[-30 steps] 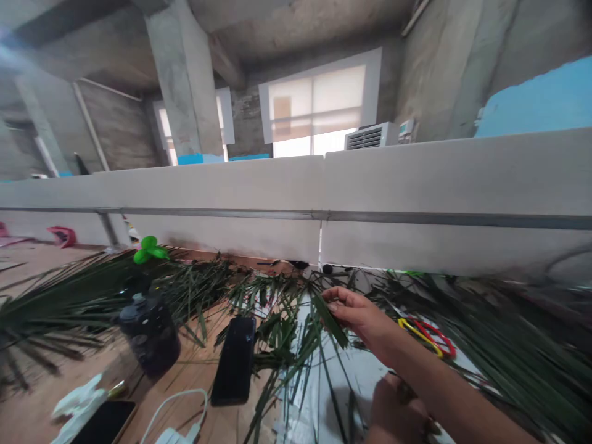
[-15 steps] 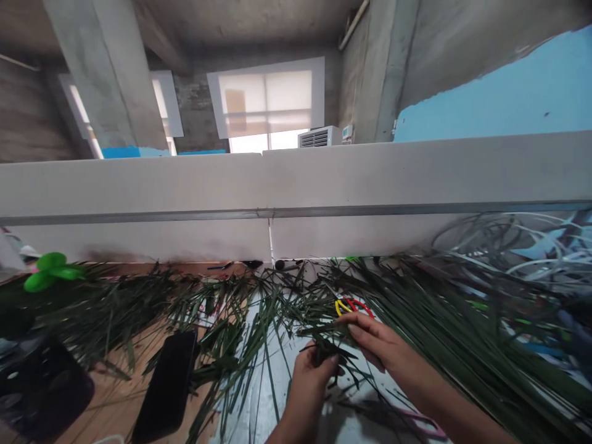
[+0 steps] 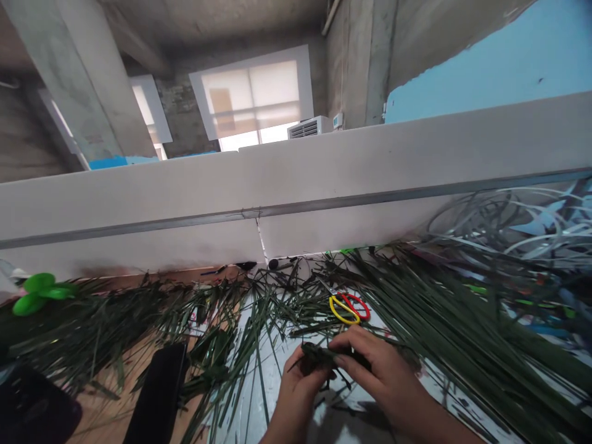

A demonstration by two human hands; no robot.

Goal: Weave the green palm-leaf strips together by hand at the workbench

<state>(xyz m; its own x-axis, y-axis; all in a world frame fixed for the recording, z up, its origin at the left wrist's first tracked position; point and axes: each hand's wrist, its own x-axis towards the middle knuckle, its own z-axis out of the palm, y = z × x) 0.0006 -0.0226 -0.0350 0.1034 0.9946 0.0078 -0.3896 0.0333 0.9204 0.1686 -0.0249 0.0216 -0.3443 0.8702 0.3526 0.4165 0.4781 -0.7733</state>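
Note:
A small bundle of dark green leaf strips (image 3: 319, 354) is held between my two hands, low and right of centre. My left hand (image 3: 300, 383) has its fingers curled round the bundle's left side. The thumb and index finger of my right hand (image 3: 370, 361) pinch its right end. Short strip ends stick out below the fingers. Just beyond my right hand lie scissors (image 3: 345, 308) with one yellow and one red handle, among cut strips.
Long green leaves (image 3: 457, 320) spread across the right side. More strips (image 3: 106, 314) cover the left. A black phone (image 3: 160, 388) lies at lower left, near a dark object (image 3: 37, 401). A white partition (image 3: 324, 160) stands behind. Pale cables (image 3: 509, 216) coil at right.
My right hand has come down and closed on the bundle beside my left hand. The scissors' handles are now uncovered. The whole view has tilted.

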